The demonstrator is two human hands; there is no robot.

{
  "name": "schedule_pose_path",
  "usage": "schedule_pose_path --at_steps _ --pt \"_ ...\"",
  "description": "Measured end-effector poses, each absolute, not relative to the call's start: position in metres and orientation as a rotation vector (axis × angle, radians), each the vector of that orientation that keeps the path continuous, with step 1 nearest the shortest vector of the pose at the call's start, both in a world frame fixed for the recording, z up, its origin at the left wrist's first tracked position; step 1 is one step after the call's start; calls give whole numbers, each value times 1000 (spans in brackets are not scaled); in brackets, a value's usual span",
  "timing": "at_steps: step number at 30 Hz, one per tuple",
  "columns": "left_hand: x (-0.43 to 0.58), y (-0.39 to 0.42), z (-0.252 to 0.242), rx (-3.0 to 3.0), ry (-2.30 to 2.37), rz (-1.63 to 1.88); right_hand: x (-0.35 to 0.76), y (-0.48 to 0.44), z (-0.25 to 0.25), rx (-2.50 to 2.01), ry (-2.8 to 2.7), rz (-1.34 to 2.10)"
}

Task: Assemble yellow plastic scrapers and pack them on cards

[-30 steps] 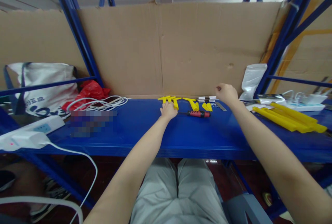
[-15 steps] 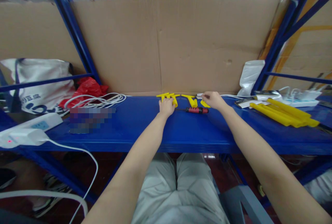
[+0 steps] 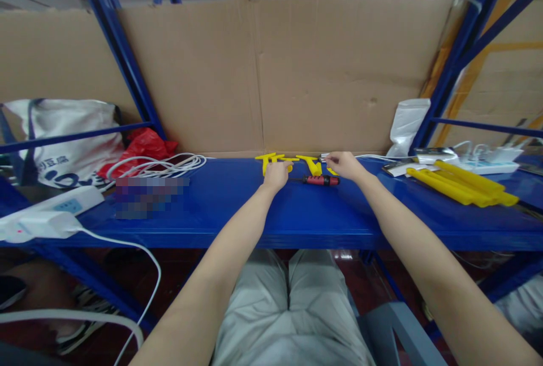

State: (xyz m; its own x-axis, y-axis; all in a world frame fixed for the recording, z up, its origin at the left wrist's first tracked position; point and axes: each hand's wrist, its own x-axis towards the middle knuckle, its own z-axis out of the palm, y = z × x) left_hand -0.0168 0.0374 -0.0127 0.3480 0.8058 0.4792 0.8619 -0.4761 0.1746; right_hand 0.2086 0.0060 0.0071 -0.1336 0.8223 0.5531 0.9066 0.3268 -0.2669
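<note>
My left hand reaches to the back of the blue shelf and rests curled on a yellow T-shaped plastic tool. My right hand lies just right of it, fingers pinched together over small yellow and silver pieces by the cardboard wall; what they grip is too small to name. A red-handled screwdriver lies on the shelf between the two hands. Another yellow tool sits behind the screwdriver.
A cardboard sheet backs the shelf. Coiled white cable, a red bag and a white tote bag lie left; a power strip sits at the left edge. Long yellow bars and a white pouch lie right.
My right hand came down and leftward from near the white pouch to the small pieces behind the screwdriver, and closed its fingers there. My left hand stayed on the yellow T-shaped tool.
</note>
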Motion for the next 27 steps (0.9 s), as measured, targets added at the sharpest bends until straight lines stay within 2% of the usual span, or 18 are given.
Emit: schedule_pose_path --at_steps 8,17,20,27 --pt "-21 35 -6 -2304 -1620 -1561 208 8 4 -1490 -1967 -118" --pt "-12 45 1 -2203 -1760 -2704 210 16 -4 -1451 -1877 -76" --pt "-10 37 7 -2258 -1750 -2870 211 17 -4 -1414 -1806 -81" --pt "-10 27 10 -2564 -1598 -2977 218 24 -1 -1347 -1473 -39"
